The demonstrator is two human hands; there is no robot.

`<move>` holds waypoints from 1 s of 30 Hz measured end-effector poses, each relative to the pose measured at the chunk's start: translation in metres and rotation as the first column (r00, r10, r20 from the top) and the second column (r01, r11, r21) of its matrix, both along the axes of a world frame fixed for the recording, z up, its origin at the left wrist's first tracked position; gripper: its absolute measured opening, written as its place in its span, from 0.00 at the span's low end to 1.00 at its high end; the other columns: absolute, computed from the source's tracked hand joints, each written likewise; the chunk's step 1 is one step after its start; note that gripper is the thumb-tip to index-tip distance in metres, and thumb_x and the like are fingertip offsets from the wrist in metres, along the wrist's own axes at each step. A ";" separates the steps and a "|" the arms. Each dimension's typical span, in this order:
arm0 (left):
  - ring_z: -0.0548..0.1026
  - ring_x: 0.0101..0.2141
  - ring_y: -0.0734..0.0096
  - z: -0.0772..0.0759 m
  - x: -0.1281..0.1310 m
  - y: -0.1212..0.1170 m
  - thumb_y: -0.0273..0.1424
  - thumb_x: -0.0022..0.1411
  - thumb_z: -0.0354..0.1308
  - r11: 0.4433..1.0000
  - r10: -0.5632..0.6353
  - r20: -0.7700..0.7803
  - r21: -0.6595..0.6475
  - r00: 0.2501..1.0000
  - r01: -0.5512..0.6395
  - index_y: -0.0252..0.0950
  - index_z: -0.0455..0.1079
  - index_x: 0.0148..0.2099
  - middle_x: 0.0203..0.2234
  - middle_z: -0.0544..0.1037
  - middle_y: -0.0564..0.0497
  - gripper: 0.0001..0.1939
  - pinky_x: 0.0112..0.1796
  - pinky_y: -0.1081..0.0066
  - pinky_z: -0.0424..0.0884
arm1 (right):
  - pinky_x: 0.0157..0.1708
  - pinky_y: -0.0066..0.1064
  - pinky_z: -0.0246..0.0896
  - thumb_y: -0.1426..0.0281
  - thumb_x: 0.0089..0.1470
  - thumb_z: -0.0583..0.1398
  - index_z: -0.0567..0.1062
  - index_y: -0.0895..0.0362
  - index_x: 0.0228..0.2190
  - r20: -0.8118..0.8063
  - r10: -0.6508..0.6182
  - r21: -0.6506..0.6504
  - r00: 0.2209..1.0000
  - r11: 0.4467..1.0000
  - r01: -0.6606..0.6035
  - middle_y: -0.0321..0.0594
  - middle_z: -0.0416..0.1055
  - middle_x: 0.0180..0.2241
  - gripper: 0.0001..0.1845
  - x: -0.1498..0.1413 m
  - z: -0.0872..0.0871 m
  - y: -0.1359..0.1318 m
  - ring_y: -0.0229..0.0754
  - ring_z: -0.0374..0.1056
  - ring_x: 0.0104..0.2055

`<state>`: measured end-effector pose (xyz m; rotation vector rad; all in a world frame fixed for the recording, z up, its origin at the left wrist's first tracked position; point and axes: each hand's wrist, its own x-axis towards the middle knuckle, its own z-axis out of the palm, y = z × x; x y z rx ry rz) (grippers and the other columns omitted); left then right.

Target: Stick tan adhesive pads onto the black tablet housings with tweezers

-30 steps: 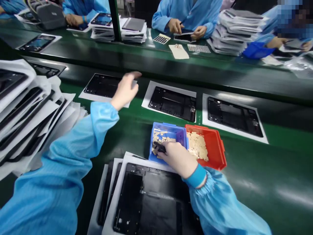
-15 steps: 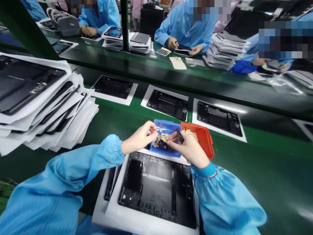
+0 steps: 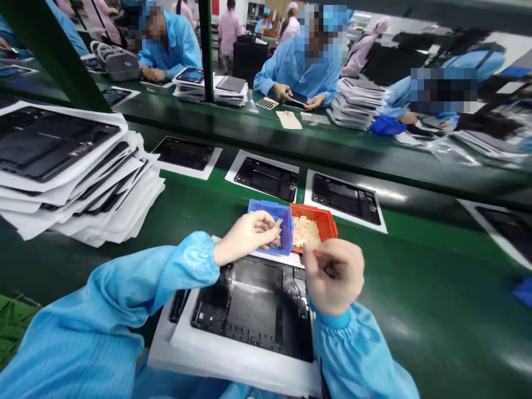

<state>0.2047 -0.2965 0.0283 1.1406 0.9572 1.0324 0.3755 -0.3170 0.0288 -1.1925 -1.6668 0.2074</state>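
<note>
My left hand [image 3: 249, 230] is over the blue bin [image 3: 286, 244], thumb and fingers pinched on a small tan piece [image 3: 278, 223]. More small pieces lie in that bin, partly hidden by the hand. In front of the red bin [image 3: 333, 228], which holds a heap of cream-coloured pieces [image 3: 305, 228], my right hand [image 3: 336, 274] is raised with curled fingers. Motion blurs it, and something dark shows inside the grip. Below both hands a black tablet housing [image 3: 253, 310] lies on white sheets [image 3: 233, 363], its inner side up.
A tall stack of housings between white sheets [image 3: 120, 205] stands at left. Several more housings, such as this one [image 3: 266, 178], lie on sheets along the green bench [image 3: 415, 277]. Behind a raised ledge, co-workers [image 3: 303, 72] in blue sit at another bench. A green post [image 3: 70, 66] slants at upper left.
My right hand has moved from over the blue bin down and to the right, near the red bin's front. My left hand stays at the blue bin, now with a tan piece showing. The view has shifted.
</note>
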 end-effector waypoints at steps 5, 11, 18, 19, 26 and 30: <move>0.74 0.31 0.74 0.014 0.004 -0.004 0.24 0.56 0.57 0.887 0.092 -0.321 0.457 0.943 0.069 0.33 0.70 0.33 0.28 0.75 0.53 0.02 0.35 0.74 0.71 | 0.48 0.35 0.64 0.70 0.58 0.56 0.75 0.53 0.41 0.331 0.210 -0.010 0.920 0.976 -0.219 0.42 0.73 0.44 0.10 0.007 0.018 0.000 0.43 0.70 0.46; 0.75 0.38 0.69 0.016 0.009 -0.004 0.27 0.62 0.54 0.707 0.261 -0.479 0.685 0.838 0.172 0.34 0.74 0.36 0.34 0.78 0.49 0.08 0.42 0.70 0.71 | 0.33 0.31 0.67 0.62 0.55 0.58 0.78 0.55 0.35 0.103 0.139 -0.251 0.985 0.962 -0.110 0.40 0.77 0.34 0.12 0.008 0.013 0.000 0.41 0.71 0.31; 0.73 0.34 0.73 0.008 0.022 0.007 0.25 0.58 0.54 0.781 0.169 -0.554 0.580 0.815 0.232 0.35 0.70 0.33 0.31 0.75 0.52 0.04 0.37 0.73 0.70 | 0.34 0.31 0.64 0.59 0.56 0.52 0.75 0.57 0.30 0.110 -0.059 -0.313 0.992 0.945 0.091 0.41 0.74 0.29 0.17 0.035 0.005 0.030 0.41 0.69 0.31; 0.73 0.32 0.73 0.006 0.024 0.010 0.25 0.56 0.54 0.813 0.141 -0.544 0.540 0.827 0.217 0.35 0.68 0.31 0.30 0.75 0.53 0.03 0.35 0.73 0.69 | 0.35 0.33 0.64 0.60 0.55 0.53 0.74 0.58 0.29 0.135 -0.096 -0.309 0.986 0.942 0.134 0.42 0.74 0.29 0.16 0.043 0.000 0.040 0.43 0.69 0.31; 0.70 0.22 0.77 -0.003 0.034 0.028 0.26 0.53 0.56 0.972 -0.126 -0.306 0.153 0.944 0.179 0.35 0.59 0.29 0.21 0.69 0.57 0.07 0.25 0.75 0.68 | 0.40 0.46 0.62 0.65 0.49 0.55 0.76 0.59 0.28 0.259 -0.081 -0.363 0.963 0.915 0.174 0.50 0.74 0.33 0.12 0.081 -0.023 0.077 0.53 0.70 0.36; 0.71 0.25 0.77 0.000 0.040 0.029 0.26 0.58 0.53 0.937 -0.145 -0.360 0.249 0.922 0.245 0.33 0.67 0.35 0.25 0.71 0.54 0.03 0.28 0.75 0.70 | 0.44 0.38 0.63 0.65 0.54 0.53 0.76 0.55 0.37 0.161 0.116 -0.395 0.980 0.917 -0.044 0.42 0.75 0.39 0.14 0.072 -0.004 0.055 0.46 0.70 0.42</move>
